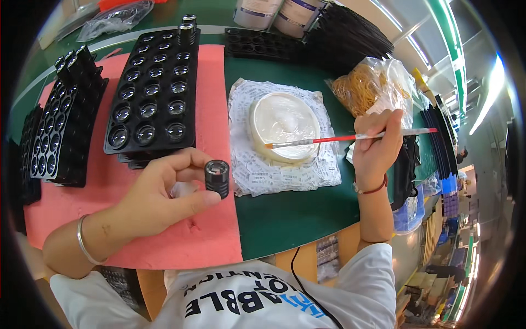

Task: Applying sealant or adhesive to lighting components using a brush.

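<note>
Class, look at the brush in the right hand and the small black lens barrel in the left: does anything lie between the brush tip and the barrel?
Nothing visible does. The brush tip hovers over the white dish; between it and the lens barrel lies only printed paper and pink mat.

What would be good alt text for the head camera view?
A person's left hand holds a small black lens barrel over a pink mat, while the right hand dips a thin brush into a round white dish; black lens trays lie behind.
</note>
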A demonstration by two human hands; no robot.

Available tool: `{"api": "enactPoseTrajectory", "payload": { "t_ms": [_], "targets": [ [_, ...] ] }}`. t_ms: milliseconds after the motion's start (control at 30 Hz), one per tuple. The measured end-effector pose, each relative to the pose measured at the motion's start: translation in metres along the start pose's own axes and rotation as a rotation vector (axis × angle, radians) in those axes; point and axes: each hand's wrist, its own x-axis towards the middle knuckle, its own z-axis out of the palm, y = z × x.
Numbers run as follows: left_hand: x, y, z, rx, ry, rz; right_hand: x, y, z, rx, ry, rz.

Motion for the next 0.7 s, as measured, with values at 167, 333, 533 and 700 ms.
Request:
{"api": "enactPoseTrajectory", "payload": {
  "t_ms": [167, 333, 533, 700],
  "targets": [
    [-0.005, 0.000, -0.005, -0.001, -0.064, 0.001, 0.002, 0.003, 0.008, -0.013, 0.084, 0.115],
    [-0.005, -0.004, -0.006, -0.033, -0.072, 0.015, -0.001, 0.000, 0.008, 0.066, 0.102, 0.303],
    [-0.005, 0.000, -0.007, -0.062, -0.033, -0.043, -0.001, -0.002, 0.018, 0.157, 0.110, 0.443],
    [-0.006, -0.003, -0.005, -0.102, 0.001, -0.002, -0.004, -0.004, 0.020, 0.205, 0.080, 0.433]
  ]
}}
